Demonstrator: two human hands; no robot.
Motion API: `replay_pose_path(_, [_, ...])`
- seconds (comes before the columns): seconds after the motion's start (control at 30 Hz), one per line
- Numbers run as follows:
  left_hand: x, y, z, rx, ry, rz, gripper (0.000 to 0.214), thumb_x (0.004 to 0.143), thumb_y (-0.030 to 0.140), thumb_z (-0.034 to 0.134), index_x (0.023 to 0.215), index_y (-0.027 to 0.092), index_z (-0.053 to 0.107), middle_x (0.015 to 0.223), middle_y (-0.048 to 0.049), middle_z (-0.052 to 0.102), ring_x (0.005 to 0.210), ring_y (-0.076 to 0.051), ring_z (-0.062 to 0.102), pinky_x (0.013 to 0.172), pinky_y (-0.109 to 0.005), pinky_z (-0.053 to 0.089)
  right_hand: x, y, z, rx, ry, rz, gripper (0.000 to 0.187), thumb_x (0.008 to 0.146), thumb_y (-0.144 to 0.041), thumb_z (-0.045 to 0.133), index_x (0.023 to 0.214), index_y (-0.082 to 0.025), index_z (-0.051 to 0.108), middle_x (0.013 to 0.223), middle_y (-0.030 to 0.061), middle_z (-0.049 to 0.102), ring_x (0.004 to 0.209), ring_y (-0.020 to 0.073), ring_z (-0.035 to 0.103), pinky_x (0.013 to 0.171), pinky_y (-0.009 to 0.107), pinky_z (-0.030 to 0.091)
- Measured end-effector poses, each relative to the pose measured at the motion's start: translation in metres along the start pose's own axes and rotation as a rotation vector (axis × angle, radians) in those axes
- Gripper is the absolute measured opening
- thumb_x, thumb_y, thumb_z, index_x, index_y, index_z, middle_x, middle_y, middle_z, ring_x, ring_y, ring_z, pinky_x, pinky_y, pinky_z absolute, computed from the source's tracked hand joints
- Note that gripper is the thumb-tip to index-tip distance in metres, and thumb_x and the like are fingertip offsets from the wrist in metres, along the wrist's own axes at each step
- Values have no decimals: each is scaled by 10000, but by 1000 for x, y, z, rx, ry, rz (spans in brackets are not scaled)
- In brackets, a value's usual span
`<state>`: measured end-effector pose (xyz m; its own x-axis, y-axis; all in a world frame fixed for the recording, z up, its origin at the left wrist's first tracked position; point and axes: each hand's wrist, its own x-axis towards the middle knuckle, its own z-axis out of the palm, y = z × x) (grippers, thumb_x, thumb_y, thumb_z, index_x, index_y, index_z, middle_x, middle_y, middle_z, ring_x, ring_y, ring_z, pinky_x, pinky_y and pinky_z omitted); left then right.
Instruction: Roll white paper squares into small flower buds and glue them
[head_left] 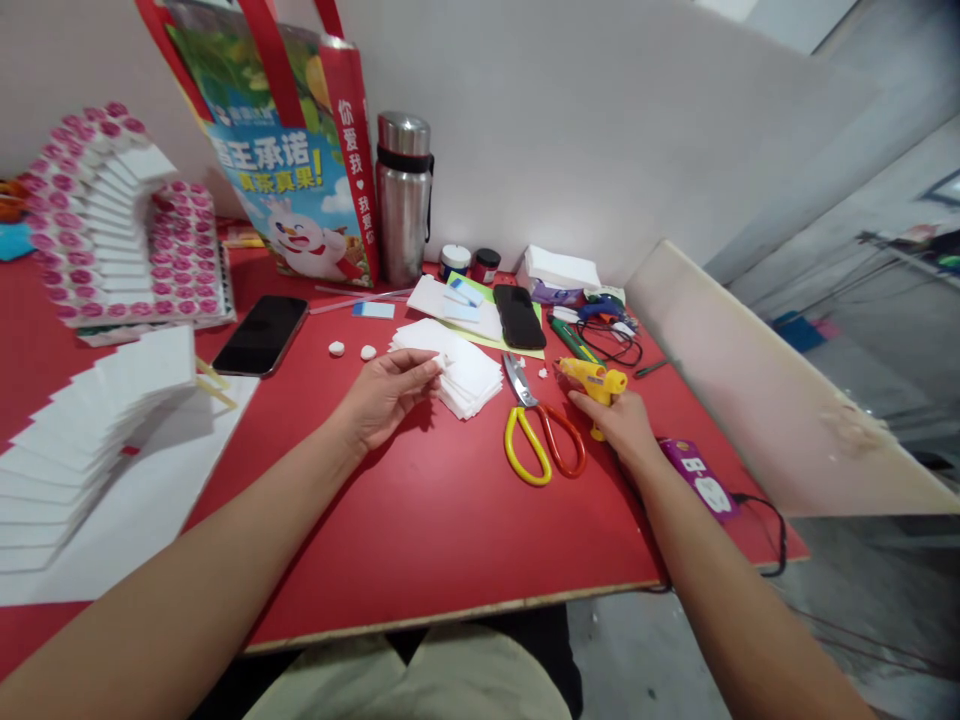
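My left hand (386,395) rests on the red table (420,520), its fingers pinched on a small white square piece (442,362) at the near edge of a stack of white square pieces (461,375). My right hand (622,420) is wrapped round the handle of a yellow glue gun (592,378), whose nozzle points left and lies low over the table. Scissors (536,430) with yellow and red handles lie between the two hands.
A phone (262,335) lies left of the stack; a second dark phone (519,316) lies behind it. A steel flask (403,200) and a printed bag (292,170) stand at the back. White cards (82,440) fan out at left. A purple power strip (701,480) sits by my right forearm.
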<state>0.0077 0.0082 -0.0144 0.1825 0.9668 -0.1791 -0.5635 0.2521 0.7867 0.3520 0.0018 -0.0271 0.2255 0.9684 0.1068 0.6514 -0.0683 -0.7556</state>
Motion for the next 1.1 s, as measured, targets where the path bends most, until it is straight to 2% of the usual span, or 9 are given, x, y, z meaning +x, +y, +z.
replay_pose_path(0.13, [0, 0, 1, -17, -7, -16, 413, 552, 260, 1002, 859, 87, 786, 739, -24, 719, 642, -90, 659, 648, -202, 571, -9, -3, -13, -259, -36, -37, 550, 781, -551, 700, 1104, -108, 749, 1091, 176, 768, 985, 324, 723, 870, 439, 568])
replay_pose_path(0.23, [1, -1, 0, -34, -21, -37, 416, 563, 259, 999, 872, 80, 784, 754, -29, 719, 645, -90, 660, 647, -198, 573, -40, -18, -33, -482, -26, -168, 551, 816, -552, 677, 1148, -115, 729, 1135, 198, 747, 973, 343, 722, 863, 498, 568])
replay_pose_path(0.37, [-1, -2, 1, -60, -61, -58, 399, 573, 242, 996, 864, 78, 778, 748, -31, 711, 654, -90, 656, 646, -193, 576, -95, -76, -46, -529, 339, -497, 267, 963, -399, 589, 954, -178, 739, 1006, 137, 770, 942, 305, 728, 857, 475, 568])
replay_pose_path(0.47, [-4, -3, 3, -71, -93, -74, 356, 606, 229, 981, 853, 79, 772, 757, -39, 709, 676, -97, 665, 653, -191, 583, -107, -129, -25, -207, 287, -611, 125, 932, -269, 698, 818, -218, 697, 880, 54, 754, 843, 213, 718, 808, 363, 567])
replay_pose_path(0.57, [-6, -4, 4, -80, -108, -93, 320, 642, 199, 959, 867, 71, 771, 791, -52, 716, 700, -106, 680, 663, -195, 592, -84, -155, 19, 45, 130, -589, 186, 964, -245, 641, 785, -206, 672, 791, 36, 713, 761, 180, 691, 732, 322, 557])
replay_pose_path(0.67, [-5, -4, 3, -120, -74, -88, 298, 658, 164, 942, 888, 68, 778, 805, -55, 722, 708, -108, 688, 671, -190, 597, -54, -150, 68, 319, -60, -442, 203, 1006, -214, 519, 1043, -186, 717, 987, 61, 723, 690, 125, 688, 644, 272, 557])
replay_pose_path(0.77, [-3, -3, 1, -153, -40, -85, 250, 691, 122, 911, 902, 73, 787, 804, -58, 731, 718, -107, 696, 691, -183, 602, -45, -134, 104, 438, -139, -450, 308, 991, -198, 511, 1218, -218, 717, 1158, 83, 703, 817, 139, 714, 710, 283, 599])
replay_pose_path(0.9, [-1, -4, -1, -152, -72, -71, 183, 731, 113, 882, 890, 83, 796, 784, -58, 738, 688, -94, 689, 698, -172, 603, -55, -122, 118, 404, -122, -495, 351, 973, -191, 542, 1256, -255, 738, 1221, 88, 689, 1088, 192, 686, 875, 322, 599])
replay_pose_path(1.1, [-2, -5, 0, -160, -50, -77, 170, 721, 101, 885, 864, 94, 795, 790, -54, 741, 706, -96, 692, 708, -171, 603, -56, -121, 115, 378, -104, -549, 400, 964, -132, 521, 1261, -273, 749, 1191, 68, 701, 1083, 178, 682, 919, 329, 582])
